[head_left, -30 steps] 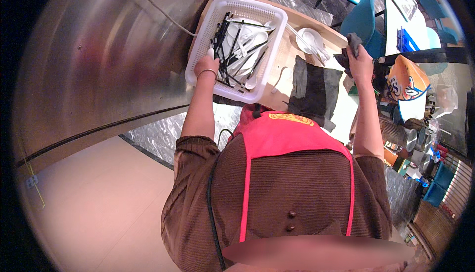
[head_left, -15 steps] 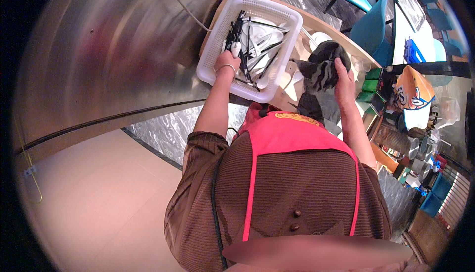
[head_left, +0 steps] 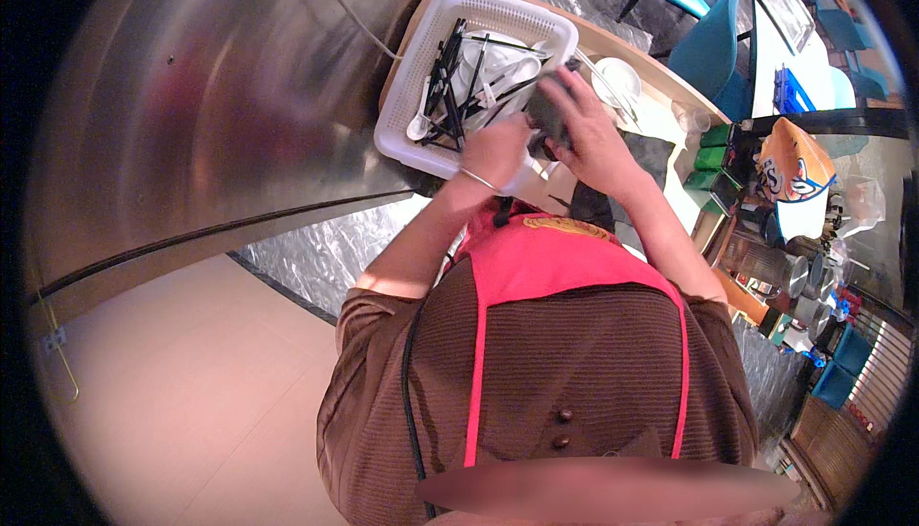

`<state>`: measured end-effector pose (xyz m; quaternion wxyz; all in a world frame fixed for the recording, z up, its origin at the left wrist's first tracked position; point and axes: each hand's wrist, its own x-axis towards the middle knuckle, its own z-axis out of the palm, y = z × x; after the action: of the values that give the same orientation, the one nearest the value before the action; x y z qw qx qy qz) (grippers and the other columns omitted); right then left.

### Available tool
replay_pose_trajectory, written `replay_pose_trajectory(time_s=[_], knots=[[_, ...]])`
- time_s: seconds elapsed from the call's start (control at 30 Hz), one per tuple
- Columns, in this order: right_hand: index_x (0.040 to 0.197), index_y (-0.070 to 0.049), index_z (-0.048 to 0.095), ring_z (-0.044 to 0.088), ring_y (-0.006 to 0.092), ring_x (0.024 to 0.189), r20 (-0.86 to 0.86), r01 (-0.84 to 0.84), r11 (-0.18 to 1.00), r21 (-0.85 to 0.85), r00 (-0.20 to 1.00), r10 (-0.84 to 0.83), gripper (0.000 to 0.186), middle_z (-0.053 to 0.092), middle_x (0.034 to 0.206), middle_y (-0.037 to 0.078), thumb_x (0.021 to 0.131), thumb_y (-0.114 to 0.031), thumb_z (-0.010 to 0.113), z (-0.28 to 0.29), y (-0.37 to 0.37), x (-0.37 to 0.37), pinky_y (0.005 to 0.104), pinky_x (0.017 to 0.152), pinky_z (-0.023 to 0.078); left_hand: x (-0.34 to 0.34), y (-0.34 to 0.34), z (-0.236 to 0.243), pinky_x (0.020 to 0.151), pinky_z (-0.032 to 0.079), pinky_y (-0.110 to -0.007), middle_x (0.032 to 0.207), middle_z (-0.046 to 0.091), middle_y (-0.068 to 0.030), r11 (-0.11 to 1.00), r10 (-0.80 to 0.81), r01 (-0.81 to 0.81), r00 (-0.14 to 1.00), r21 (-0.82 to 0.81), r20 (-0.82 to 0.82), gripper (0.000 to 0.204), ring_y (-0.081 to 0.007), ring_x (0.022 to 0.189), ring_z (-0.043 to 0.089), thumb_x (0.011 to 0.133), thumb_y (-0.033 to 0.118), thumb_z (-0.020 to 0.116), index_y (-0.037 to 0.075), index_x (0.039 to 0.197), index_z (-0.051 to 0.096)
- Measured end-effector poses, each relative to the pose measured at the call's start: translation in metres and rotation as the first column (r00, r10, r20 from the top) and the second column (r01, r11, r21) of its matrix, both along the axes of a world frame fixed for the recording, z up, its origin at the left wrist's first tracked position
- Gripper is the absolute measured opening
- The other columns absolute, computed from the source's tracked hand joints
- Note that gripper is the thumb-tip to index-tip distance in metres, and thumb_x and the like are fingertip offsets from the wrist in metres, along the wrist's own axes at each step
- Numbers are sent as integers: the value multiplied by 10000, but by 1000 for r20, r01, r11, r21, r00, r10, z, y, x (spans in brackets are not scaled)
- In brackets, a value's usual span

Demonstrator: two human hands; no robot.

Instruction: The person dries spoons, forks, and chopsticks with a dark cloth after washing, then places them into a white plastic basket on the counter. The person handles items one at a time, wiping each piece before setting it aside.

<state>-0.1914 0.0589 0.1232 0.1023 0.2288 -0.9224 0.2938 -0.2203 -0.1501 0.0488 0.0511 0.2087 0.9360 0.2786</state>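
- Two bare hands meet over the near right corner of the white basket (head_left: pixel 414 150), so the work looks under way, not finished.
- The right hand (head_left: pixel 592 141) is blurred, but its grip appears clamped on a dark cloth (head_left: pixel 549 110), with the fingers laid over it.
- The left hand (head_left: pixel 496 151) is curled against or just beside that cloth; whether its grip is apart, together or clamped on something cannot be told, since its fingertips are hidden.
- The cloth is up in the hands, partly in front of the basket's right side.
- Inside the basket lie many black chopsticks (head_left: pixel 452 100) and white spoons, one spoon (head_left: pixel 418 128) near the left wall; they cross at odd angles, in no sorted order.
- If getting pieces into the basket counts as done, a good share appears done; if ordering them counts, most seems left.
- Outside the basket, a white bowl (head_left: pixel 620 74) and a few pale sticks (head_left: pixel 613 90) beside it lie on the counter (head_left: pixel 661 76), apart from the hands.
- A second, spread cloth (head_left: pixel 651 155) lies nearer the person, beyond the right hand, untouched by the fingers.
- How many pieces are wiped, if any, the view does not show.
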Motion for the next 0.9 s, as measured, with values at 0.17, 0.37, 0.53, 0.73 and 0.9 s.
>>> replay_pose_trajectory(time_s=[0.17,0.37,0.53,0.73,0.9], knots=[[939,7,607,632,459,918,391,-180,981,79,910,135,175,632,920,213,818,-34,727,-13,13,-18,495,805,518,17,6,18,697,573,-528,881,729,-152,989,-150,150,987,10,-53,148,-405,815,729,991,226,592,96,965,656],[1098,-24,650,667,440,1001,238,-121,993,-3,964,118,323,683,1031,200,783,43,665,-6,52,-33,463,876,547,16,-18,33,662,530,-545,818,679,-212,970,-146,137,989,200,31,218,-436,775,693,1015,267,603,65,940,636],[1179,-55,683,693,339,1043,24,161,965,-209,987,-159,301,706,1093,157,888,4,726,-18,56,-38,373,915,542,34,11,46,645,519,-541,767,660,-224,906,-12,-27,996,423,88,220,-443,757,686,1026,262,598,58,963,649],[1180,47,624,766,298,926,623,612,-118,-782,760,-186,191,747,1021,145,1059,-100,599,-60,7,-21,394,803,622,53,45,38,602,504,-465,688,654,-165,921,39,-21,998,390,-39,200,-344,659,695,1029,234,617,45,991,668],[1155,-2,650,733,285,956,713,739,-279,-613,670,207,221,746,1041,157,1054,-195,611,-51,-10,11,420,868,593,49,49,24,549,502,-433,633,638,-156,877,66,-71,997,475,27,214,-288,565,680,1039,202,598,29,920,642]])
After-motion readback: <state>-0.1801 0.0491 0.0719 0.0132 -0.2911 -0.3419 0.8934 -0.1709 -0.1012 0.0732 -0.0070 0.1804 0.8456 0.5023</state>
